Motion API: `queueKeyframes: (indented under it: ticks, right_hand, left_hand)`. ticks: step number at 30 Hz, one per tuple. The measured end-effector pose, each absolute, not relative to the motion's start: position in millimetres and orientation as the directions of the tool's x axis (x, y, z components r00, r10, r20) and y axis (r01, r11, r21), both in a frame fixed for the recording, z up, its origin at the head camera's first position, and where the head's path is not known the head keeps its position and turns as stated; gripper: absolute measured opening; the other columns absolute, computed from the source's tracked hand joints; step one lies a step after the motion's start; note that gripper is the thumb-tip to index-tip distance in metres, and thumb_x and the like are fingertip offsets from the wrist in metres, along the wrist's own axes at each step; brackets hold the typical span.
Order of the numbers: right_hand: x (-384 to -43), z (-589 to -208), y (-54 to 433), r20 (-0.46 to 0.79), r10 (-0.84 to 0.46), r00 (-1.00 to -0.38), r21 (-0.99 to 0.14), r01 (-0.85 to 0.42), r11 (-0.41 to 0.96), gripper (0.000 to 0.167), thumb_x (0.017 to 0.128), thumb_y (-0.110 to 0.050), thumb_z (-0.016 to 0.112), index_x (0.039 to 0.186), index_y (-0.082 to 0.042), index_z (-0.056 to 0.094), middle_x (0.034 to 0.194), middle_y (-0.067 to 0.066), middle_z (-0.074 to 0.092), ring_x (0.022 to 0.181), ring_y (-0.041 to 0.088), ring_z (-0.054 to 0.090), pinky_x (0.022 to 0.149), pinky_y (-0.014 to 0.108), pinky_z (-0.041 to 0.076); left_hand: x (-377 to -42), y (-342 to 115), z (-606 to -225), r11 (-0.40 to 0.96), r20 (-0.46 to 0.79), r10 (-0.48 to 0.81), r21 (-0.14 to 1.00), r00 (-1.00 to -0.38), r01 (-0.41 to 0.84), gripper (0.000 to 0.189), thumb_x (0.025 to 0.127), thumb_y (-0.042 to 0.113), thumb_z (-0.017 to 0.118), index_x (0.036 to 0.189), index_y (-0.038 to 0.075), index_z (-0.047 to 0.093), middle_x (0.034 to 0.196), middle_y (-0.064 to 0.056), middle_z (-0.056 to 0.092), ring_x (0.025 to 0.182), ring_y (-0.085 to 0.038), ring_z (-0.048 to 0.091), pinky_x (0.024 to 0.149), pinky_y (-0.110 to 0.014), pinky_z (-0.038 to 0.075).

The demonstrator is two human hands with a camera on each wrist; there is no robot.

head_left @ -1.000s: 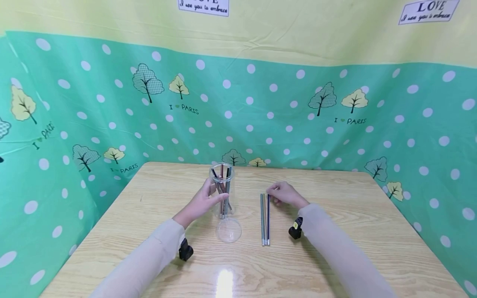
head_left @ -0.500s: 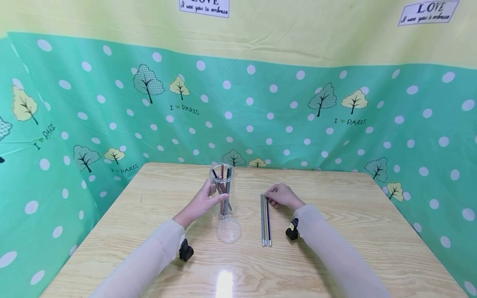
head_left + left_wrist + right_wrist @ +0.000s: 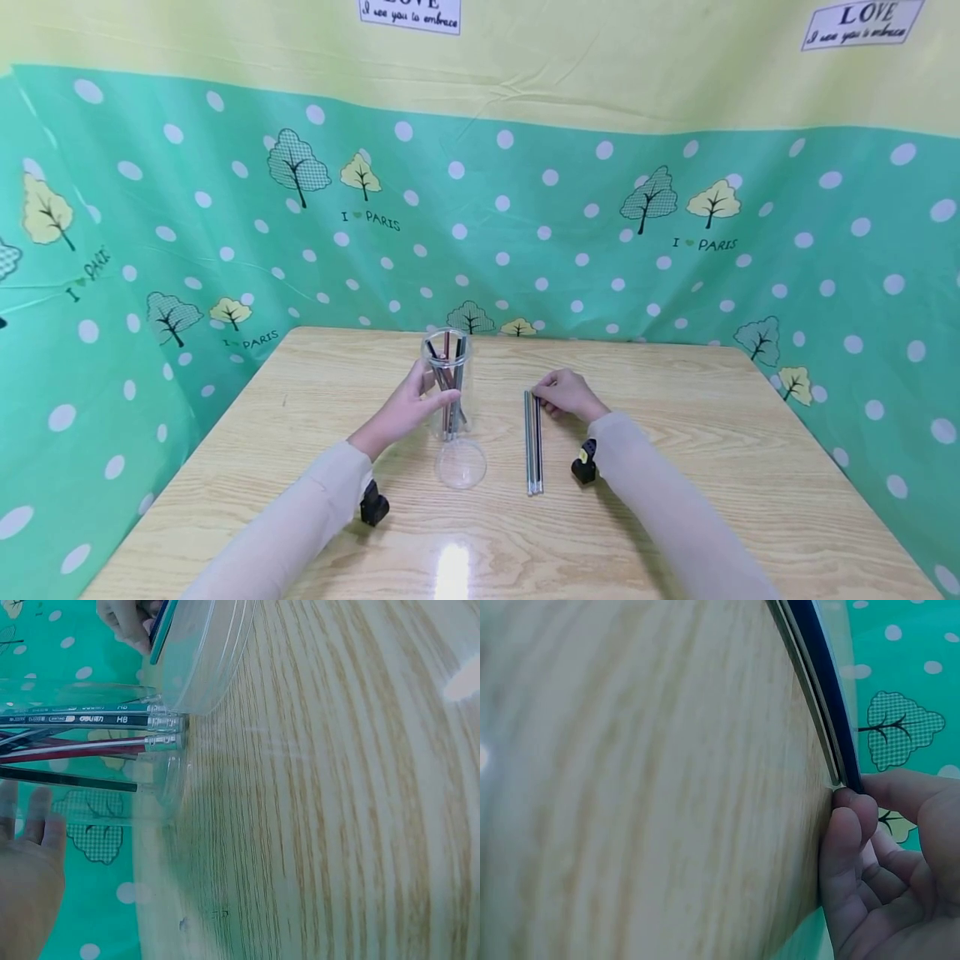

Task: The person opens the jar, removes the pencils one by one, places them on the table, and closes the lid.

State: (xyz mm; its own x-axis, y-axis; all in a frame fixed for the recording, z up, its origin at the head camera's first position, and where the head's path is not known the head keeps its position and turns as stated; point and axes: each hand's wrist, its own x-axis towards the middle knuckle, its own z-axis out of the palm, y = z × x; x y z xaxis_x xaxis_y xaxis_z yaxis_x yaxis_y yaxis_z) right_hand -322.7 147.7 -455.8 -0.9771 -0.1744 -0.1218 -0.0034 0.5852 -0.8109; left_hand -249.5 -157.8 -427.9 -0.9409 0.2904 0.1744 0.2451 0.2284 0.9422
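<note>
My left hand (image 3: 405,407) grips a tall clear jar (image 3: 467,387) that stands on the table. Inside it lean several pencils (image 3: 90,718), dark, green and red, with metal ends at the bottom. Beside the jar, three pencils lie side by side: a green one (image 3: 528,442), a gold one in the middle and a dark blue one (image 3: 539,450) on the right. At their far ends is my right hand (image 3: 572,393), pinching the dark blue pencil's tip between thumb and fingers. The right wrist view shows that pencil (image 3: 829,682) close against its neighbours.
A round clear lid (image 3: 461,464) lies on the wooden table (image 3: 337,533) just in front of the jar. Green dotted cloth (image 3: 525,250) hangs behind the table and along its sides. A black camera (image 3: 585,462) sits at my right wrist, another (image 3: 373,504) at my left.
My right hand has shifted slightly left and nearer, bringing the dark blue pencil up against the other two. The left hand and the jar have stayed in place.
</note>
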Motion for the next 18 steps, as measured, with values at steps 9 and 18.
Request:
queueKeyframes:
  ticks: [9,18]
  right_hand:
    - [-325.8,-461.0,147.2,-0.108,-0.149,-0.983,-0.805,-0.002,0.594,0.016,0.093,-0.017,0.071,0.095,-0.001,0.069,0.075,0.009,0.066,0.058,0.014,0.061,0.053,0.027,0.057]
    - [-322.5,-460.4,147.1,-0.106,-0.156,-0.982,-0.814,-0.004,0.581,0.016,0.095,-0.018,0.069,0.096,-0.002,0.07,0.075,0.008,0.066,0.06,0.014,0.061,0.054,0.026,0.057]
  left_hand:
    - [-248.2,-157.5,-426.2,0.232,0.175,0.289,0.941,-0.941,0.246,0.082,0.096,0.029,0.071,0.158,0.028,0.019,0.149,-0.022,0.045,0.142,-0.037,0.036,0.113,-0.062,0.027]
    - [-248.8,-157.2,-426.9,0.232,0.174,0.295,0.941,-0.94,0.247,0.081,0.096,0.029,0.07,0.158,0.027,0.019,0.149,-0.022,0.045,0.142,-0.037,0.036,0.113,-0.062,0.027]
